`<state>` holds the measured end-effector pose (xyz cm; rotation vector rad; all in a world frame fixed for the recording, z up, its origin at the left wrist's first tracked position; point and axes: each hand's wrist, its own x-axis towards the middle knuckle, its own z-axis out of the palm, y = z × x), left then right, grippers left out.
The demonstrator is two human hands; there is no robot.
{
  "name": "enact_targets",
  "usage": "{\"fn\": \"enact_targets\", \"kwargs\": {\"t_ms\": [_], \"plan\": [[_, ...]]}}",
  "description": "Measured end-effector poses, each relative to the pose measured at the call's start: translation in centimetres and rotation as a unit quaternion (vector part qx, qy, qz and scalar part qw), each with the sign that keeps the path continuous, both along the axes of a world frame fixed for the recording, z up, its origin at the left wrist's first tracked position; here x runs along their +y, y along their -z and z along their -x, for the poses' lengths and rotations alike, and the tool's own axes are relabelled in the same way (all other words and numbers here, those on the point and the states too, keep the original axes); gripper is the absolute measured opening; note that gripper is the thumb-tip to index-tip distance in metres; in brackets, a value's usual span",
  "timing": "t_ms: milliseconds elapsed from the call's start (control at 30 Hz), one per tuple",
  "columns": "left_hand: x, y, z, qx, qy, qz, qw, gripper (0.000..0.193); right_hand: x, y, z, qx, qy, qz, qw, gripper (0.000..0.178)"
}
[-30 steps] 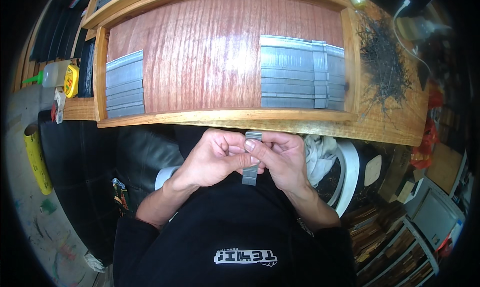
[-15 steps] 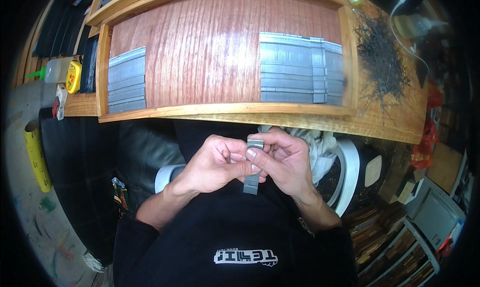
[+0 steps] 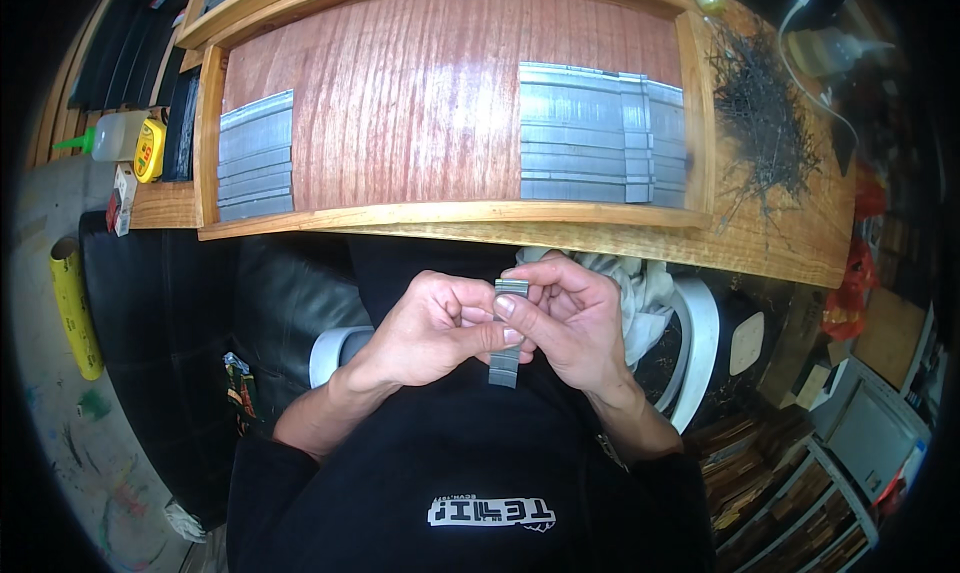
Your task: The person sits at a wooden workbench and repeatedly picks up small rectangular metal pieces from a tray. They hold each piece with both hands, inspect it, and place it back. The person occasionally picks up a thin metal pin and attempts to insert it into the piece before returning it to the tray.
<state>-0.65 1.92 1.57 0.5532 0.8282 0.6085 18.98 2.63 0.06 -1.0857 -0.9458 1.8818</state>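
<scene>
Between my two hands, in front of my chest, is a short stack of thin grey metal strips, held lengthwise away from me. My left hand is closed on its left side, thumb pressed over it. My right hand pinches the far end, with the thumb on top and the index finger at the tip. The fingers hide the middle of the stack. Beyond my hands lies a wooden tray with a reddish wood bottom. Rows of grey metal strips fill its right part and its left end.
A tangled heap of thin dark wires lies on the table right of the tray. Clear bottles stand at the far right and left, the left one beside a yellow container. A white chair arm curves at my right.
Almost nothing differs. The far end of the stack has tipped slightly between my right thumb and index finger, and both hands stay in place.
</scene>
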Motion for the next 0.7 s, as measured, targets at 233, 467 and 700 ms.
{"fn": "enact_targets", "kwargs": {"t_ms": [233, 467, 700], "plan": [[-0.05, 0.08, -0.05, -0.004, -0.008, -0.001, 1.0, 0.01, 0.03, 0.26, -0.04, 0.008, -0.002, -0.015, 1.0, 0.021], [-0.02, 0.1, -0.12, -0.006, -0.012, 0.004, 1.0, 0.013, 0.03, -0.22, 0.21, 0.007, 0.017, 0.018, 1.0, 0.023], [0.12, 0.01, 0.06, -0.019, -0.001, 0.01, 1.0, 0.013, 0.16, -0.45, 0.12, -0.008, 0.011, 0.012, 1.0, 0.024]]}}
